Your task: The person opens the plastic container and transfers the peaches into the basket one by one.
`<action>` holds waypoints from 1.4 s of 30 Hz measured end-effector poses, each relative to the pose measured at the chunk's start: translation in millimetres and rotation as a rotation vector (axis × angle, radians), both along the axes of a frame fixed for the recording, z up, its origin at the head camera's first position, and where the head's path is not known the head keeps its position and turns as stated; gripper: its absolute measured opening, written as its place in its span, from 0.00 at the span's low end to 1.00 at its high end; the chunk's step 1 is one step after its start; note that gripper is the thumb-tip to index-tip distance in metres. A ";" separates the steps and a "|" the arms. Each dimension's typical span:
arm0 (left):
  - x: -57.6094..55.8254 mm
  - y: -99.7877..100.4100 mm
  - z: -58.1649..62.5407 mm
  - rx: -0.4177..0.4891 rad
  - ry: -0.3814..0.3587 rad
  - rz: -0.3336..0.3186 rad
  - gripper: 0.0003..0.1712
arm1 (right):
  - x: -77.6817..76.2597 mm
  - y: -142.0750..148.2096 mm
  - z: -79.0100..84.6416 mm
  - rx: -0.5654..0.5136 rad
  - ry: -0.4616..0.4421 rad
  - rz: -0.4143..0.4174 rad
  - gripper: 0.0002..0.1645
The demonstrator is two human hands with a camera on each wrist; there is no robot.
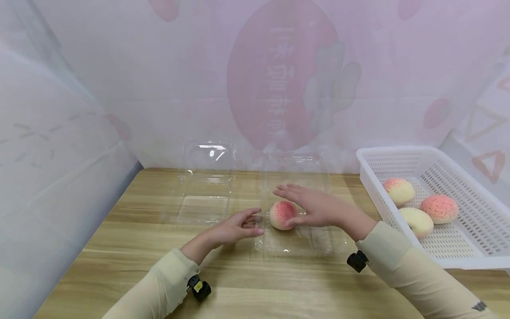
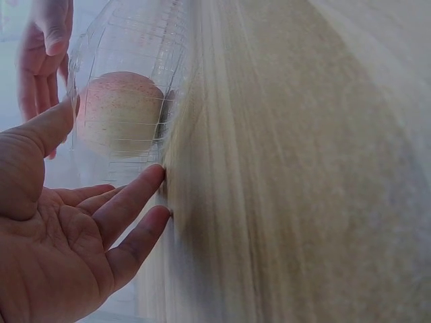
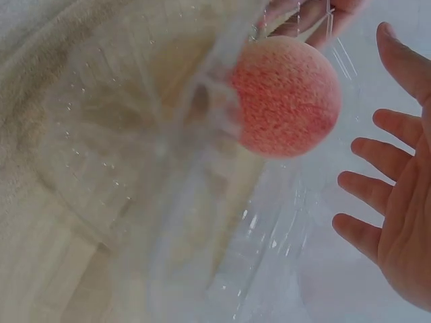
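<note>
A pink and cream peach [image 1: 282, 215] sits in the left part of a clear plastic clamshell box [image 1: 287, 248], whose lid [image 1: 295, 166] stands raised at the back. My left hand [image 1: 235, 228] is at the box's left side; in the left wrist view its thumb touches the clear wall and its fingertips reach the table. Above the box is my right hand [image 1: 314, 206], fingers extended. In the right wrist view, a gap shows between the right hand's fingers and the peach [image 3: 286, 97].
Another clear clamshell box [image 1: 203, 210] stands with raised lid at the left. A white perforated basket [image 1: 462, 252] at the right holds several peaches [image 1: 439, 209]. Behind the wooden table [image 1: 255, 288] hangs a pale printed cloth [image 1: 179, 102].
</note>
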State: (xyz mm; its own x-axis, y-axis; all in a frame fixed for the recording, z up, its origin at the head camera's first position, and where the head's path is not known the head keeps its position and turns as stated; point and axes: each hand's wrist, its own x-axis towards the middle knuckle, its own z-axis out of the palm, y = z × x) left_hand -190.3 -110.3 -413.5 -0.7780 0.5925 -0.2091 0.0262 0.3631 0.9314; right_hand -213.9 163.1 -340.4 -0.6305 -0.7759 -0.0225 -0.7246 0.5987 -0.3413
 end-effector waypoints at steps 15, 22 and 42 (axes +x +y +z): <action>0.7 -0.1 -0.2 0.003 0.000 -0.001 0.45 | 4.7 -9.9 -17.1 0.061 -0.011 0.015 0.47; 1.3 0.2 0.5 -0.005 0.000 0.001 0.45 | 1.7 -9.5 -20.8 0.069 -0.016 0.027 0.45; 0.9 0.3 -0.2 -0.016 -0.007 0.016 0.45 | -1.9 -14.1 -35.2 0.075 -0.101 0.051 0.46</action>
State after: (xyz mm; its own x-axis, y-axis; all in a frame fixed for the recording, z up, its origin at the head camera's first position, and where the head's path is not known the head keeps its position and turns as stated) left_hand -189.4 -110.0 -413.7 -0.7859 0.5763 -0.2243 0.0136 0.3786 0.9254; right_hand -215.8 149.0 -375.6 -0.5819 -0.8005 -0.1432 -0.7191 0.5887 -0.3693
